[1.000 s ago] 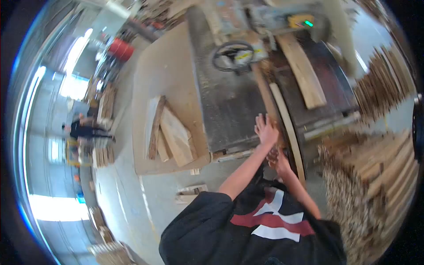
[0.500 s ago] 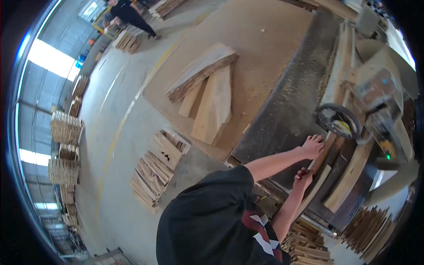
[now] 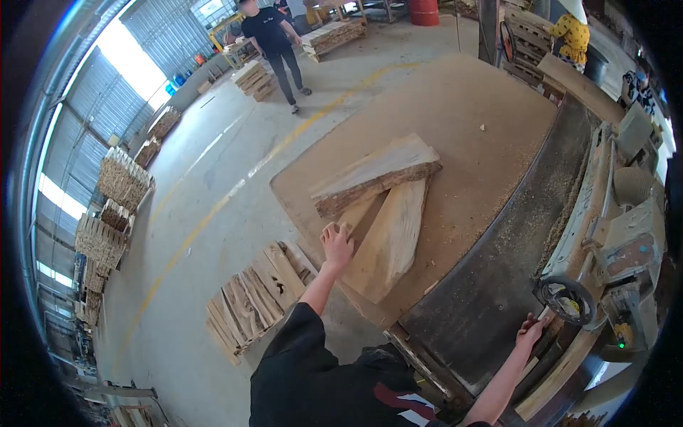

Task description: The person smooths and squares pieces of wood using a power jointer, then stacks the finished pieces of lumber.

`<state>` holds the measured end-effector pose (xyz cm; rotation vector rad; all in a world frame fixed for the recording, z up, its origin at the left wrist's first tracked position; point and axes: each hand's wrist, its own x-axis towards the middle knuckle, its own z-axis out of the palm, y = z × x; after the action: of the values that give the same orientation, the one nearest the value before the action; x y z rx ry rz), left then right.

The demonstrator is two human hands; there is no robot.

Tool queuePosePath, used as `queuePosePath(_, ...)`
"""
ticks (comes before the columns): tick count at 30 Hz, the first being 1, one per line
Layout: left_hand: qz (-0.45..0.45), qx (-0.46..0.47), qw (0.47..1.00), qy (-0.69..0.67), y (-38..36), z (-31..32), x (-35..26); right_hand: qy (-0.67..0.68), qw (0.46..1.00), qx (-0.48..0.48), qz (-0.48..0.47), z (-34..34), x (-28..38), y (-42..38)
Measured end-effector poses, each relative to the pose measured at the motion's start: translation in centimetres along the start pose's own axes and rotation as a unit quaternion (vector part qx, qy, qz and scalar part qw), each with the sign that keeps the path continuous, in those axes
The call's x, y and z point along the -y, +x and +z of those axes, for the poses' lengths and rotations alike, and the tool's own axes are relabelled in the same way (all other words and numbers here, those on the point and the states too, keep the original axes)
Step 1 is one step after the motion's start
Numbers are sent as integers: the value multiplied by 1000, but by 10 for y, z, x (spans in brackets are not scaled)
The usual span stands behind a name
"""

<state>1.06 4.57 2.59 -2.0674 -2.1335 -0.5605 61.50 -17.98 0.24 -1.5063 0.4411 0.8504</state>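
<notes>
My left hand (image 3: 338, 246) is at the near end of a narrow wooden board (image 3: 358, 212), its fingers apart and touching or just above the wood. This board lies partly under a thick bark-edged slab (image 3: 380, 172), beside a wide pale plank (image 3: 393, 242). On the right, my right hand (image 3: 530, 331) has its fingers curled round the end of a wooden strip (image 3: 546, 314) at the machine's black handwheel (image 3: 567, 300). Most of that strip is hidden by the wheel and the hand.
The boards rest on a large brown sheet (image 3: 469, 107) beside the dark machine table (image 3: 491, 285), which has sawdust on it. A stack of offcuts (image 3: 245, 302) sits on the floor at left. Another person (image 3: 274, 43) stands at the back, and someone in yellow (image 3: 569, 35) is at far right.
My left hand has left the strip at the machine and moved left to the boards. The right hand stays at the strip, nearer the wheel. My view has turned left.
</notes>
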Motion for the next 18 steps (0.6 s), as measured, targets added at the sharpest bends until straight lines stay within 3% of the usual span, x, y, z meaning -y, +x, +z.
queuePosePath(4,7,-11,995,-104,10,17,39,31,996,70,-39,-11,-13,18)
queuePosePath(6,5,163,977,-138,25,23,41,19,984,137,-115,-26,-36,19)
queuePosePath(7,14,170,974,-152,31,13,24,-5,980,141,-139,-31,-46,0)
queuePosePath(9,-47,237,899,-367,17,-43,-22,22,982,159,-100,-49,-67,-33)
queuePosePath(10,-42,263,892,-365,9,-68,-45,51,982,145,-106,-59,-82,-58)
queuePosePath(11,-99,315,759,-560,4,-90,-69,60,978,166,-113,-75,-98,-70)
queuePosePath(12,-159,343,582,-720,-7,-98,-85,68,978,173,-98,-86,-107,-92)
queuePosePath(13,-157,352,578,-719,-23,-91,-92,103,969,214,-73,-100,-120,-95)
queuePosePath(15,-196,372,349,-838,-56,-76,-99,113,980,156,-42,-120,-145,-117)
queuePosePath(16,-192,364,311,-857,-78,-78,-109,122,981,145,-40,-131,-160,-129)
queuePosePath(18,-223,346,312,-856,-128,-89,-128,50,975,214,-17,-140,-181,-147)
